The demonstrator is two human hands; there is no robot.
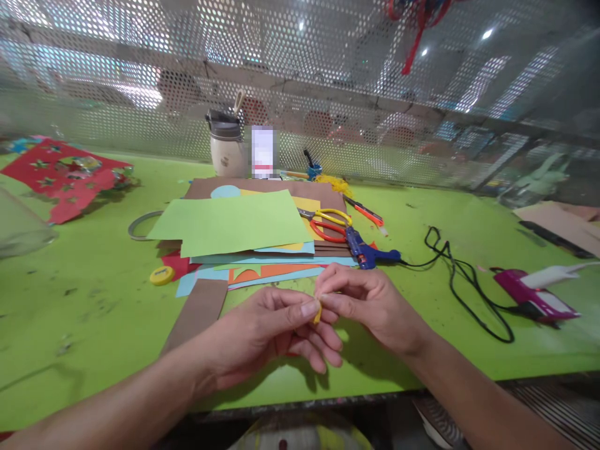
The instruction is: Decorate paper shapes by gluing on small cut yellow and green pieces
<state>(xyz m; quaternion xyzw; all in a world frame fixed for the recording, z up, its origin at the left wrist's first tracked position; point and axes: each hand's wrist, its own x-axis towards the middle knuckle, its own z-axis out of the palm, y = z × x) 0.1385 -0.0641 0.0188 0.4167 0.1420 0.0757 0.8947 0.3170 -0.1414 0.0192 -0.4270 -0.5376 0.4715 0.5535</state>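
Beyond the hands (276, 319) lie papers (234, 222), then a bottle (227, 153).

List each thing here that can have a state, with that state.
Left hand: pinching yellow piece
Right hand: pinching it too
Scissors: lying down, opening unclear
Glue gun: lying down, heat unclear
Orange cutter: lying down, blade unclear
Bottle: upright, lid on
Red paper: cut with star holes
Light green sheet: lying flat
Yellow disc: lying flat

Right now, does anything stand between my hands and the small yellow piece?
Nothing visible does: the left hand and right hand meet at the yellow piece with their fingertips. The blue glue gun lies beyond them on the table.
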